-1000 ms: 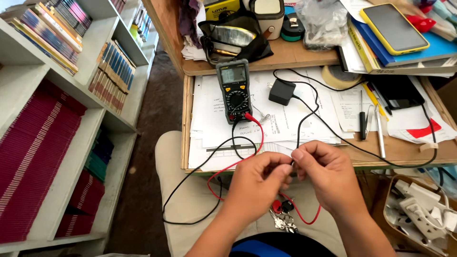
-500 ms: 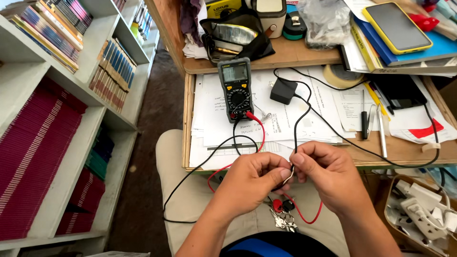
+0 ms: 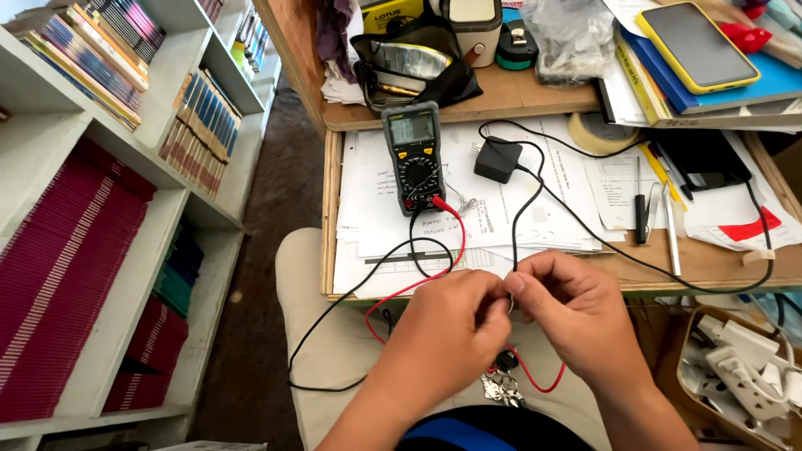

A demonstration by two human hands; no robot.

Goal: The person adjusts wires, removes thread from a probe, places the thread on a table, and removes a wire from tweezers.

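A white bookshelf (image 3: pixel 125 209) flanks a cluttered tabletop (image 3: pixel 718 263) spread with papers (image 3: pixel 535 217), where a multimeter (image 3: pixel 413 159) and a black adapter (image 3: pixel 499 160) rest. Just off the front edge, above the lap, the left hand (image 3: pixel 447 334) and right hand (image 3: pixel 576 313) meet, each grip pinched narrow on a thin black wire (image 3: pixel 516 225): light, limp, likely best held near its tip. Open room lies toward the lap; red lead (image 3: pixel 458 242) loops close by.

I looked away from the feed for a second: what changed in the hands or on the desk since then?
Little. The left hand and right hand dropped slightly toward the lap and closed tighter, fingertips pinched together on the black wire. Nothing was picked up or released. The multimeter, its red lead, the black adapter and the keys stayed put.
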